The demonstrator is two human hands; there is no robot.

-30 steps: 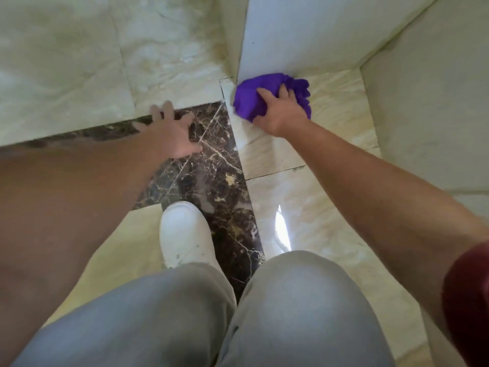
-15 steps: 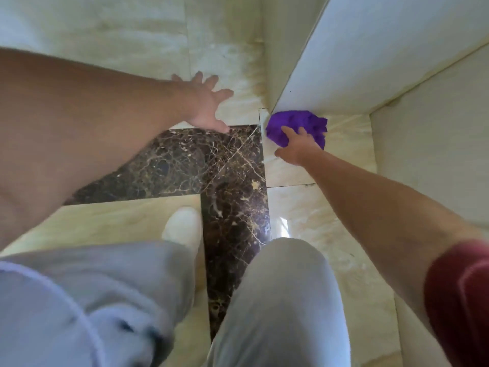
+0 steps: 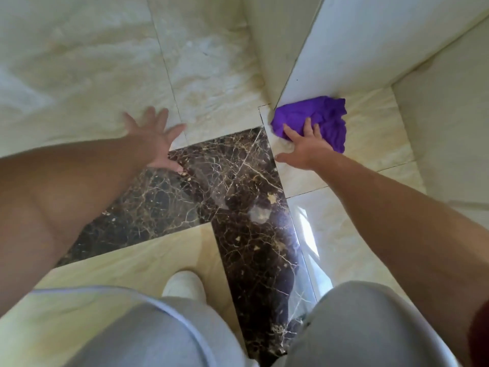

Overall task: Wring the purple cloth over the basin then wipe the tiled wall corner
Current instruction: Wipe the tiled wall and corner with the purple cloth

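The purple cloth lies bunched on the beige floor tile, pushed against the foot of the white wall corner. My right hand presses down on the cloth's near edge, fingers spread over it, thumb out on the tile. My left hand is spread flat with nothing in it, resting where the cream tiled wall meets the dark marble strip. No basin is in view.
A dark brown marble strip runs across the beige floor. My grey-trousered knees and a white shoe fill the bottom. A cream wall closes the right side, forming a narrow recess.
My right hand has slid the cloth a little along the foot of the white wall, fingers now more spread. My left hand has shifted back down toward the dark strip.
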